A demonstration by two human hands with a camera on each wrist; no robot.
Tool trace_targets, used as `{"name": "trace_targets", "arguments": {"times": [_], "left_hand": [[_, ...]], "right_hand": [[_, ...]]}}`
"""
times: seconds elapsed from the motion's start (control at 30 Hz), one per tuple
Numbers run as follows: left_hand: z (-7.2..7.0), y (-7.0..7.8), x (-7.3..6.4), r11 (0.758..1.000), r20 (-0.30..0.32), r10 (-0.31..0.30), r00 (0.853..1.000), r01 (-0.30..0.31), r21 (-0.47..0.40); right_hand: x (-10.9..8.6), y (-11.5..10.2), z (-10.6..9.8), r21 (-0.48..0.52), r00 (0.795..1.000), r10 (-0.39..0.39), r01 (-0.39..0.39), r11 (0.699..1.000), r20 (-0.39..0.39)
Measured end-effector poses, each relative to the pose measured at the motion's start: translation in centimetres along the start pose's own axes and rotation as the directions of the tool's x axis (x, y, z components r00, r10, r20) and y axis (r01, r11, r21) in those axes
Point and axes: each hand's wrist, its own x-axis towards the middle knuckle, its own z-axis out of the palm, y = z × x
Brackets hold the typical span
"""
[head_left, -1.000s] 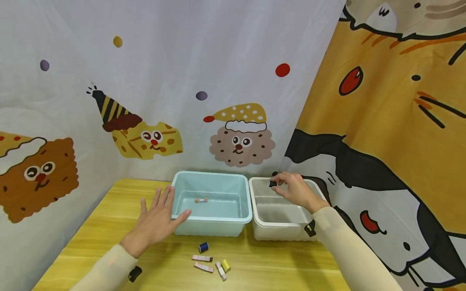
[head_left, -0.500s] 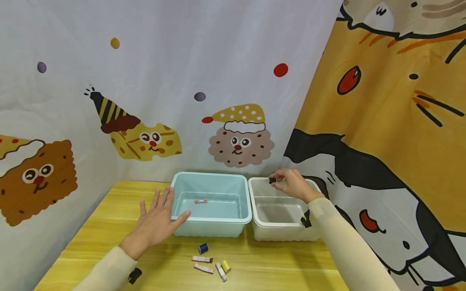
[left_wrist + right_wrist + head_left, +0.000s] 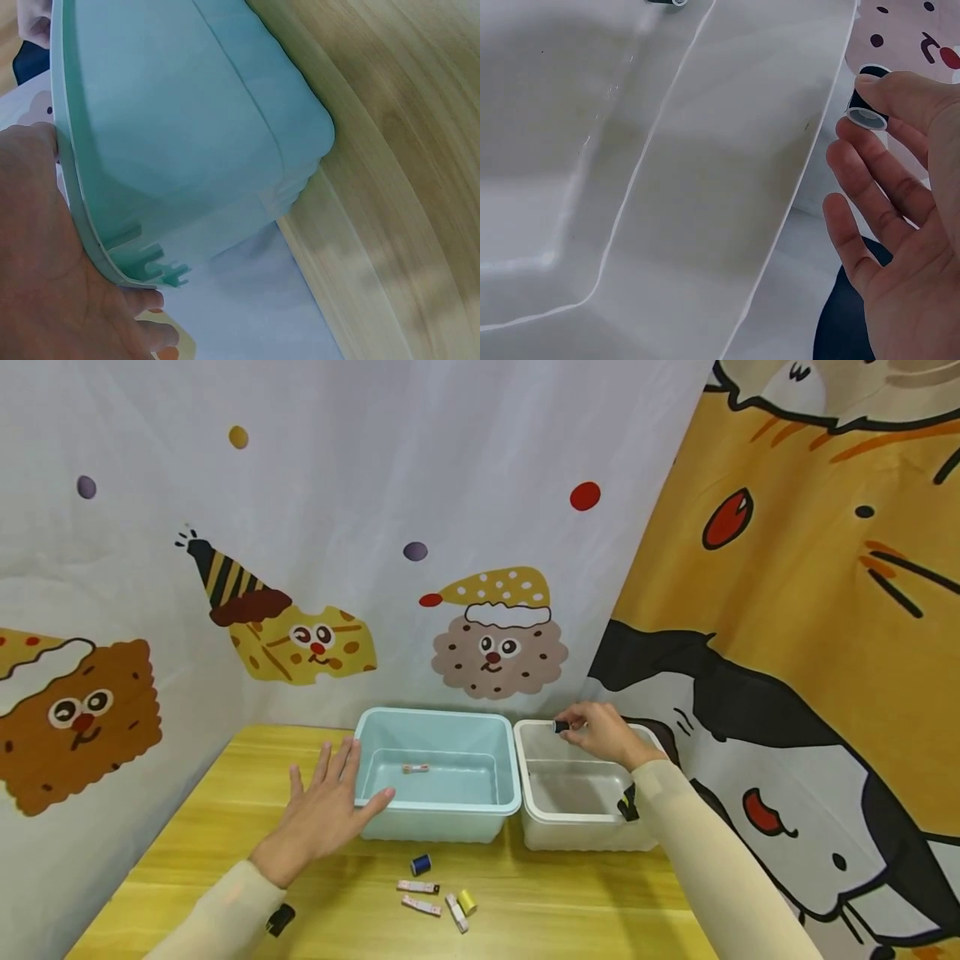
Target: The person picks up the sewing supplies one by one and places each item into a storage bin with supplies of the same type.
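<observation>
My right hand [image 3: 603, 733] pinches a dark spool of thread [image 3: 561, 727] between thumb and fingertips, over the back rim of the off-white bin [image 3: 592, 818]. In the right wrist view the spool [image 3: 868, 97] shows its pale end, and the other fingers are loosely spread. Another dark spool [image 3: 666, 2] lies inside that bin, cut off by the top edge. My left hand [image 3: 322, 810], fingers spread, rests at the left rim of the light blue bin [image 3: 438, 827]. A small pale, patterned bar [image 3: 415, 768] lies in the blue bin.
In front of the blue bin, a blue spool [image 3: 421, 864], a yellow spool [image 3: 467, 902] and three pale, patterned bars [image 3: 422, 906] lie on the yellow wooden table [image 3: 570, 910]. A cartoon-printed curtain [image 3: 487, 460] hangs behind the bins.
My right hand, still pinching the dark spool, has shifted slightly toward the back rim of the off-white bin. The left hand stays at the blue bin. The head view has tilted a little.
</observation>
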Motion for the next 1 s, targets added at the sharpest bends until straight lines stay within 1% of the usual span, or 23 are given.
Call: {"name": "trace_targets", "arguments": {"times": [0.17, 0.4, 0.57, 0.87, 1.0], "left_hand": [[0.0, 0.0, 0.0, 1.0, 0.002, -0.001, 1.0, 0.001, 0.0], [0.0, 0.1, -0.1, 1.0, 0.003, -0.001, 1.0, 0.001, -0.001], [-0.1, 0.1, 0.0, 1.0, -0.004, -0.001, 1.0, 0.001, 0.001], [-0.1, 0.1, 0.1, 1.0, -0.001, -0.003, 1.0, 0.003, 0.005], [-0.1, 0.2, 0.1, 1.0, -0.001, -0.004, 1.0, 0.004, 0.006]], "right_hand": [[0.0, 0.0, 0.2, 0.018, 0.999, 0.03, -0.03, 0.999, 0.023], [-0.1, 0.5, 0.4, 0.026, 0.998, 0.044, -0.045, 0.999, 0.046], [-0.1, 0.5, 0.0, 0.029, 0.998, 0.052, -0.053, 0.998, 0.038], [-0.4, 0.3, -0.5, 0.049, 0.999, 0.034, -0.035, 0.998, 0.014], [-0.6, 0.2, -0.5, 0.056, 0.999, 0.037, -0.038, 0.998, 0.018]]}}
